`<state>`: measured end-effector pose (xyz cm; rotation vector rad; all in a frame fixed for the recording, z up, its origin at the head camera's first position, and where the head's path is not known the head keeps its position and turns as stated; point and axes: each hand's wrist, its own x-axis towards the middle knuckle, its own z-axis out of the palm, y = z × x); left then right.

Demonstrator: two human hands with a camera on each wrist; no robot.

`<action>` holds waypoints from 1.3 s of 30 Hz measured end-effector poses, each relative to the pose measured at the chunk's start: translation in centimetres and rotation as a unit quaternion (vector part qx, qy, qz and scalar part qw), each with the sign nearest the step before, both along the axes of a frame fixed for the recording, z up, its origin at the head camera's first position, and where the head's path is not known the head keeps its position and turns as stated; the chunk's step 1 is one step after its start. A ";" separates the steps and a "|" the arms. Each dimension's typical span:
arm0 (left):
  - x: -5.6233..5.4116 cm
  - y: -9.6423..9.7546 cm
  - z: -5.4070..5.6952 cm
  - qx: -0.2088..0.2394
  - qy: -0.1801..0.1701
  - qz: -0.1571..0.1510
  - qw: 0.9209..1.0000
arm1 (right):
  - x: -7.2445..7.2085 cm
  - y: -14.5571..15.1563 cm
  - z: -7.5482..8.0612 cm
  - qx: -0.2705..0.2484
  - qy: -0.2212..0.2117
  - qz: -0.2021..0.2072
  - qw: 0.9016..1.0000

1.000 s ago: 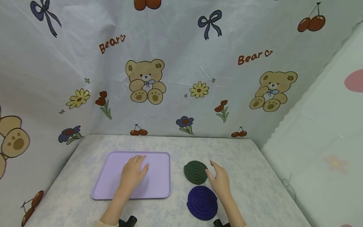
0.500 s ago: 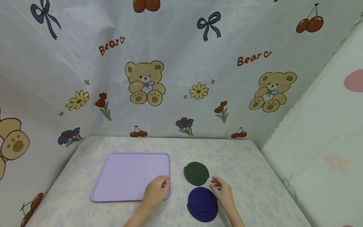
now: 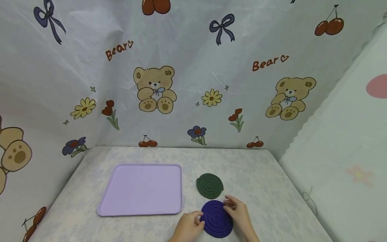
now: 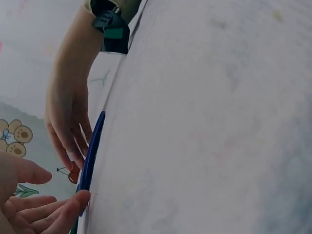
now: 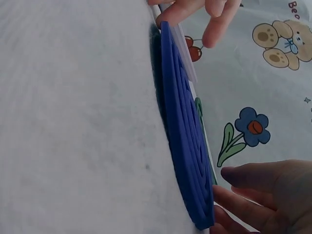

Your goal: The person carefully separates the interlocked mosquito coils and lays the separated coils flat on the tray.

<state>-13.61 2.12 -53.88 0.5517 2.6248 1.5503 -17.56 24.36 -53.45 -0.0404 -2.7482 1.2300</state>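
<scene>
A round, dark blue spiral mat lies on the table near its front, between both hands. At its left edge is my left hand, bent fingers by the rim. In the left wrist view, one fingertip of this hand touches the mat's edge, while another digit stands apart. My right hand is at the opposite edge with loosely bent fingers. From the right wrist view, its fingertips are beside the mat's rim. Neither hand visibly grips it. Just behind lies a similar dark green spiral mat.
A shallow lilac tray lies on the left part of the pale marbled table. White cloth printed with bears and flowers hangs behind the table and at its left side. A paler white sheet hangs to the right.
My left hand has moved from above the tray, rightward and nearer, to the blue mat's left edge. My right hand has come down from beside the green mat to the blue mat's right edge.
</scene>
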 end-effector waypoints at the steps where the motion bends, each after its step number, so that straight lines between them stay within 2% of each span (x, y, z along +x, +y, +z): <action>1: 0.1 0.1 -0.1 0.008 -0.010 0.003 1.000 | 0.0 0.0 -0.2 -0.006 0.009 0.006 1.000; 3: 0.3 0.1 -0.1 0.027 -0.018 0.012 0.999 | 0.1 0.2 -0.6 -0.020 0.028 0.020 0.999; 4: 0.4 0.1 -0.2 0.039 -0.024 0.017 0.999 | 0.2 0.4 -0.9 -0.032 0.056 0.033 0.997; 7: 0.6 0.2 -0.3 0.073 -0.041 0.030 0.996 | 0.3 0.6 -1.3 -0.052 0.089 0.043 0.994; 10: 0.6 0.4 -0.7 0.100 -0.059 0.037 0.993 | 0.3 0.5 -1.0 -0.081 0.065 0.014 0.994; 11: 0.6 0.4 -0.8 0.106 -0.064 0.038 0.992 | 0.3 0.4 -0.8 -0.087 0.032 -0.008 0.996; 14: 0.5 0.6 -1.0 0.118 -0.064 0.047 0.990 | 0.2 0.2 -0.4 -0.109 -0.021 -0.049 0.993; 17: 0.3 0.6 -1.0 0.135 -0.068 0.067 0.986 | 0.2 0.0 0.0 -0.125 -0.053 -0.069 0.988; 20: 0.0 0.5 -0.6 0.168 -0.087 0.082 0.978 | 0.3 -0.3 0.4 -0.151 -0.075 -0.076 0.983; 24: -0.7 -0.1 0.1 0.199 -0.099 0.094 0.970 | 0.3 -0.8 1.0 -0.192 -0.095 -0.086 0.973; 32: -2.5 -1.6 0.9 0.226 -0.065 0.148 0.961 | -0.1 -2.1 2.4 -0.279 -0.111 -0.094 0.949; 36: -3.2 -2.3 1.0 0.210 -0.041 0.146 0.966 | -0.5 -2.9 3.4 -0.307 -0.101 -0.089 0.942; 39: -3.4 -2.8 1.1 0.213 -0.041 0.132 0.967 | -0.7 -3.4 4.1 -0.321 -0.097 -0.084 0.938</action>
